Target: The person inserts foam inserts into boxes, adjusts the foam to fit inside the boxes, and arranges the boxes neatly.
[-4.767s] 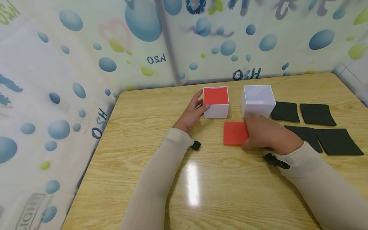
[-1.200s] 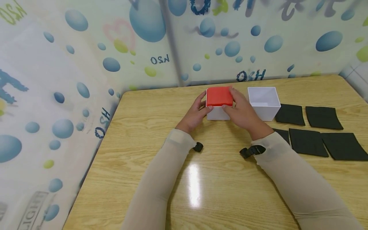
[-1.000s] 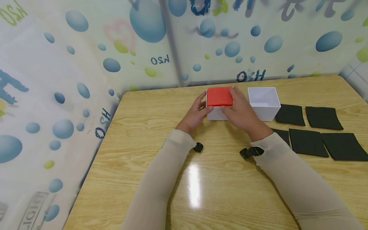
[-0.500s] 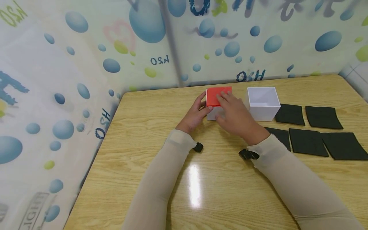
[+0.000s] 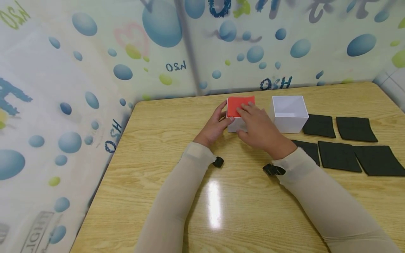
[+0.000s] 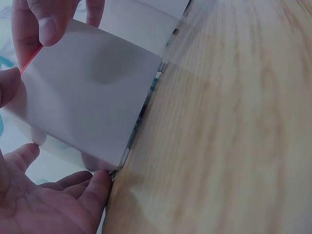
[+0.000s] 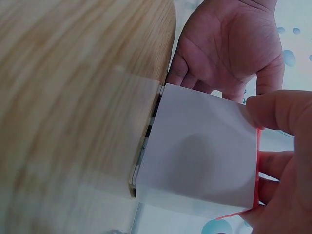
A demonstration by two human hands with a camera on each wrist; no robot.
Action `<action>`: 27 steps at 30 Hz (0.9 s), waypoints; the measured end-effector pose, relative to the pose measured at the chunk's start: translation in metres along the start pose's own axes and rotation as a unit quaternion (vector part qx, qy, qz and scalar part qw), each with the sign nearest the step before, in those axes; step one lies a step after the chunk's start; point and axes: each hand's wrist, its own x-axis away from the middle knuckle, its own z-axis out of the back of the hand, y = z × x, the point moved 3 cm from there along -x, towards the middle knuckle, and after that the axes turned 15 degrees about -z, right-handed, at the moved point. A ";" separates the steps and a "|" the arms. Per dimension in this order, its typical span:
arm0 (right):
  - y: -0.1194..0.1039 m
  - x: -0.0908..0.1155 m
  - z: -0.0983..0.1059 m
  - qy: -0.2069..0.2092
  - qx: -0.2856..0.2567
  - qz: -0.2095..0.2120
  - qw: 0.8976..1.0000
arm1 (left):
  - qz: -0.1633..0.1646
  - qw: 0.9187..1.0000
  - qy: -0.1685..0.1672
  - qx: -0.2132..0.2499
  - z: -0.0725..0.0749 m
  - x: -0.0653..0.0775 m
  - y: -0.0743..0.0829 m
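Note:
At the back of the table, a white box (image 5: 235, 125) has a red foam-like square (image 5: 235, 102) lying in its open top, roughly level with the rim. My left hand (image 5: 213, 128) holds the box at its left side, its thumb on the front corner. My right hand (image 5: 261, 128) presses the red square with extended fingers, and its thumb rests at the box's front. In the left wrist view the left fingers (image 6: 95, 200) touch the box's side near its base. The right wrist view has the right thumb (image 7: 270, 109) at the box's top edge. The box's inside is hidden.
A second white box (image 5: 286, 123), its top uncovered, stands close by on the right. Several black squares (image 5: 338, 156) lie flat at the right of the wooden table (image 5: 177, 112). A patterned wall (image 5: 209, 52) rises behind the table.
The right hand has brought the red square from the table onto the left box, then moved from its right edge onto its top. The square now sits lower. The left hand stays put.

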 end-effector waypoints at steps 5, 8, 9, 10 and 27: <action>0.000 0.001 0.000 -0.006 0.003 0.001 1.000 | 0.002 1.000 -0.001 -0.005 0.000 0.001 0.002; 0.000 0.001 -0.001 -0.007 0.006 0.006 1.000 | 0.001 1.000 -0.002 -0.005 0.000 0.002 0.003; 0.000 0.000 -0.001 -0.007 0.007 0.008 1.000 | 0.000 1.000 -0.002 -0.005 -0.001 0.002 0.003; 0.000 0.000 -0.001 -0.006 0.008 0.010 1.000 | 0.000 1.000 -0.002 -0.005 -0.001 0.002 0.004; 0.002 0.000 -0.004 -0.015 0.009 0.023 1.000 | 0.002 1.000 -0.001 -0.017 0.000 0.001 0.002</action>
